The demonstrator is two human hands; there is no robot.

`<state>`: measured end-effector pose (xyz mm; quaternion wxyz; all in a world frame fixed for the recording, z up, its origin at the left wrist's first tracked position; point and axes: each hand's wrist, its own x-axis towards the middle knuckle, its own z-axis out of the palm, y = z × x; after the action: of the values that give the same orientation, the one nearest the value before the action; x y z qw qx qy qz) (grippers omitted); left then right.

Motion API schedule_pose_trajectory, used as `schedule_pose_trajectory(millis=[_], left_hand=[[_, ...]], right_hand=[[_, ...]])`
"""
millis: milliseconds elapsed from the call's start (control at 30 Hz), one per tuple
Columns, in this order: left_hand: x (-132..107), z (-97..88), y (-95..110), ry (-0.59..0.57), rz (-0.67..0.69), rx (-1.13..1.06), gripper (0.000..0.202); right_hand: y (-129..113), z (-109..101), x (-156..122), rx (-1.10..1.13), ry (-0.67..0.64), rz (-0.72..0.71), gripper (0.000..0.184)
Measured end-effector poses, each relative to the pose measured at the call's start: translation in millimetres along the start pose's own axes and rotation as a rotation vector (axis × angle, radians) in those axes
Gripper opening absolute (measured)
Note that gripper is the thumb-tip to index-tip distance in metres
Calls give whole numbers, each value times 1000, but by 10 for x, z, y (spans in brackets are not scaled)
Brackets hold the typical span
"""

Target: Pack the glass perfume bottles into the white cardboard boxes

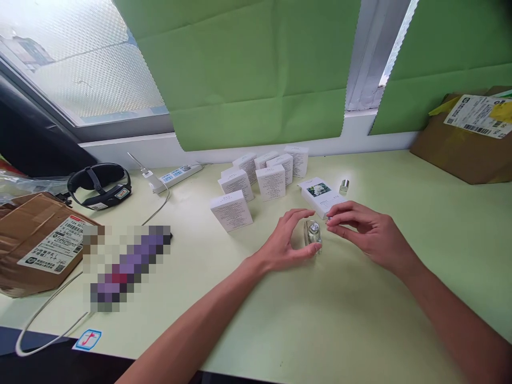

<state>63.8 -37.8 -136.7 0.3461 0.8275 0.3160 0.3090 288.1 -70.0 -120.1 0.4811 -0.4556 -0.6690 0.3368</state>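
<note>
A clear glass perfume bottle (313,234) with a silver neck stands upright on the table. My left hand (286,242) curves around it from the left, thumb at the near side and index finger at the far side. Just right of the bottle, my right hand (366,232) is closed in a pinch. A tiny shiny bit shows at its fingertips, too small to name. Behind my hands lies a white box (322,197) with a flower picture. A silver cap (344,185) rests beyond it to the right.
Several white printed boxes (272,182) stand behind my left hand. Leftward are a power strip (176,176), a black headset (100,188), a blurred-out purple item (134,261) and a cardboard box (44,245). Another carton (464,144) sits at the back right.
</note>
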Motion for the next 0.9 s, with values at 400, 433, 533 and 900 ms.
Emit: schedule_pose_trajectory(millis=[400, 433, 533, 900], left_hand=[[2, 52, 18, 23, 19, -165, 60], [-1, 52, 18, 10, 22, -166, 61], [-5, 54, 24, 5, 46, -141, 62], [-11, 50, 67, 155, 204, -18, 40]], right_hand=[[-172, 129, -71, -47, 84, 5, 18], [-183, 139, -73, -58, 79, -12, 17], [-207, 166, -75, -89, 61, -78, 16], [-139, 203, -71, -142, 2, -20, 18]])
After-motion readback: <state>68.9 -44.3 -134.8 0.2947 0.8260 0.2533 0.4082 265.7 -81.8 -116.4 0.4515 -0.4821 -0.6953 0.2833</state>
